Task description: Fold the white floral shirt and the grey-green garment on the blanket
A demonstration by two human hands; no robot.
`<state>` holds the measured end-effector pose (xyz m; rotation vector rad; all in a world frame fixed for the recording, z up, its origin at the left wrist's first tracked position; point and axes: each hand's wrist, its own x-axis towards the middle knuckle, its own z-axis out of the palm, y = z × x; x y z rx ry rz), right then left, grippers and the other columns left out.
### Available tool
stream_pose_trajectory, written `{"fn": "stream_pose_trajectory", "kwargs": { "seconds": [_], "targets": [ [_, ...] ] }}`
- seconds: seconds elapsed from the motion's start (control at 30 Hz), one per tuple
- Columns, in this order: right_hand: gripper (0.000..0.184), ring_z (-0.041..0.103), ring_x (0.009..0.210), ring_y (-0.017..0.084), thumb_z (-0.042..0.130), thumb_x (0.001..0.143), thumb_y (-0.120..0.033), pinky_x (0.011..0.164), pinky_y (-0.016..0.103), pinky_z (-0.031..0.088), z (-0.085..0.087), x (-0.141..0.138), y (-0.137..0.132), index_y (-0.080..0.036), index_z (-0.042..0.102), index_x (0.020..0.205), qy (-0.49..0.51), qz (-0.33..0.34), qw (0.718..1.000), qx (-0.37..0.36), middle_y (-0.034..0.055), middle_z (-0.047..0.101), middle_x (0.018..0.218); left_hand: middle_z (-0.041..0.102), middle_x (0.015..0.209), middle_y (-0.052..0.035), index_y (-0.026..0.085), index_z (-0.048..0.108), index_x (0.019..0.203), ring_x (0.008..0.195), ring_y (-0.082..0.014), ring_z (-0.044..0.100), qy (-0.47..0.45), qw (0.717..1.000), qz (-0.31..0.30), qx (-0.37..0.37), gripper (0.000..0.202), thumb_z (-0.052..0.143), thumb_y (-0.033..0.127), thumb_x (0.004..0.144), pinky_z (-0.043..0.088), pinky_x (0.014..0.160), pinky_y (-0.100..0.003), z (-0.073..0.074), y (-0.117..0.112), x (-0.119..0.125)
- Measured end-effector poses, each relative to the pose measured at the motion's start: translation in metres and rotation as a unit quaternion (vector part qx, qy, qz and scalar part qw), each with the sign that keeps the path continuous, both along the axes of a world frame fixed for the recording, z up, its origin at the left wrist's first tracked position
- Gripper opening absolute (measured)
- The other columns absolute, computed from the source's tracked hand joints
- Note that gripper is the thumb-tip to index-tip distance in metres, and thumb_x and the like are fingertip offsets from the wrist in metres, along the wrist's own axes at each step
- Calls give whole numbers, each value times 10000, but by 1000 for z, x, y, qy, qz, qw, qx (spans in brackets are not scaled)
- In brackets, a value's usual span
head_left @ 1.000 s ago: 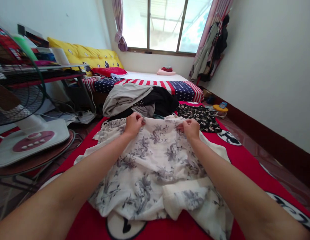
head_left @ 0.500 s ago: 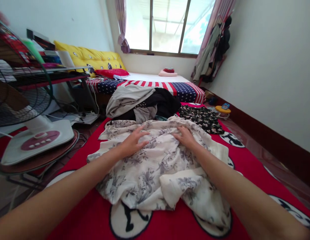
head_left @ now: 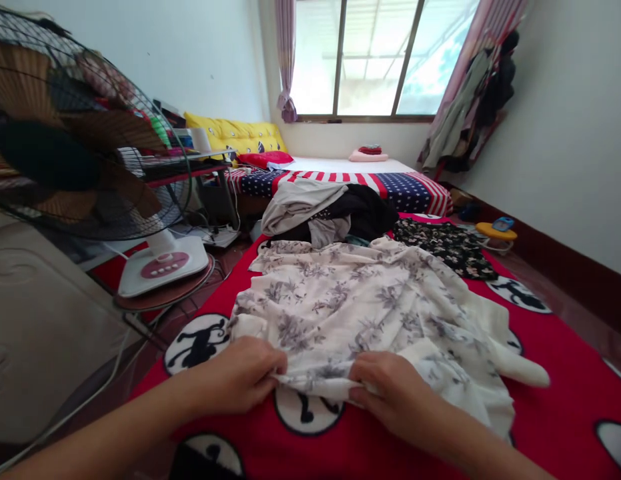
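Where the near hem of the white floral garment [head_left: 360, 307] lies, both hands grip it.

Item, left hand [head_left: 240, 380]: fingers curled together and pinched on the hem fold, thumb on top. Item, right hand [head_left: 390, 393]: fingers likewise closed on the same hem, just beside the left hand, a short span of gathered cloth between the two.

Item, white floral garment: pale fabric with a grey flower print, spread rumpled and mostly flat on the red mat [head_left: 550, 373], running away from the hands toward the clothes pile [head_left: 330, 207]. One loose end trails off to the right.

Item, red mat: printed with white roundels bearing black figures, one of them partly under the held hem.

Item, clothes pile: grey and black pieces heaped at the far end of the garment, against the bed [head_left: 420, 190].

Item, dark floral cloth [head_left: 445, 243]: flat on the mat, right of the pile.

Item, bed: stars-and-stripes cover, red pillow [head_left: 263, 159], yellow cushion [head_left: 235, 133] behind.

Item, standing fan [head_left: 80, 147]: left of the mat, white base [head_left: 163, 267] with red control panel.

Item, hanging clothes [head_left: 470, 113]: on the right wall by the window [head_left: 375, 57].
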<state>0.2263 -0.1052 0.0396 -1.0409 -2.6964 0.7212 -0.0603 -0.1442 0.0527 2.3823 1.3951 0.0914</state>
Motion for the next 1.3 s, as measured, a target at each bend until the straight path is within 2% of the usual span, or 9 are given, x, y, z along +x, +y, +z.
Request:
{"fn": "stream_pose_trajectory", "kwargs": {
  "seconds": [0.1,0.2,0.4,0.57,0.73,0.87,1.0,1.13,1.3],
  "targets": [
    [167,578,658,135,625,839,-364,602,228,390,14,-7,4,-220,707,816,38,19,995,-90,4,664,742,663,739,-6,250,688,870,667,-165,565,-31,991,2,-130,147,610,331,776,384,583,-245,23,-10,-5],
    [216,608,875,180,659,813,-402,772,257,434,16,-20,3,-224,726,915,120,2,992,-37,44,683,960,653,659,2,206,700,810,586,-139,564,-77,973,11,-220,294,574,472,819,385,522,-216,35,-3,-15],
    [184,604,717,130,664,805,-380,679,226,424,-19,-53,-14,-223,760,812,151,114,976,-106,15,678,853,714,926,-73,184,710,888,853,-207,638,-118,959,208,148,201,600,309,775,484,783,-296,12,74,-51],
    [389,550,623,122,606,812,-521,585,220,384,-49,-61,-11,-164,728,719,233,98,952,-173,12,611,651,716,913,-121,125,665,1050,803,-252,682,-150,896,383,168,399,705,313,701,526,716,-340,-15,146,-69],
    [461,540,614,128,553,815,-593,561,223,385,-51,-56,-5,-165,715,763,253,98,943,-192,18,593,639,707,809,-95,140,685,851,823,-263,675,-169,873,409,203,195,718,220,676,526,769,-372,-20,187,-61],
    [340,615,778,172,579,832,-512,708,271,472,-45,-53,-9,-220,720,934,300,81,942,-128,70,672,921,658,1102,-129,137,641,1078,1013,-218,639,-190,851,416,259,280,517,159,828,486,916,-356,-9,201,-67],
    [323,592,1095,237,630,835,-430,932,348,456,-44,-52,-12,-282,673,1120,306,46,948,-78,97,627,1216,451,1398,-158,143,545,1275,1269,-263,485,-178,866,375,280,560,666,210,732,407,1042,-377,-7,183,-78],
    [246,626,969,194,619,855,-392,854,288,471,-42,-54,-12,-239,691,1034,309,70,943,-105,81,667,1092,659,1077,-93,163,704,949,1061,-249,602,-160,921,283,213,234,605,312,798,450,968,-381,-8,126,-82],
    [161,611,809,151,624,857,-323,739,247,447,-40,-58,-12,-194,694,923,309,93,939,-121,56,669,921,700,855,-49,163,714,841,848,-186,623,-208,968,122,63,412,462,479,919,463,840,-302,-8,44,-79]
  ]
}}
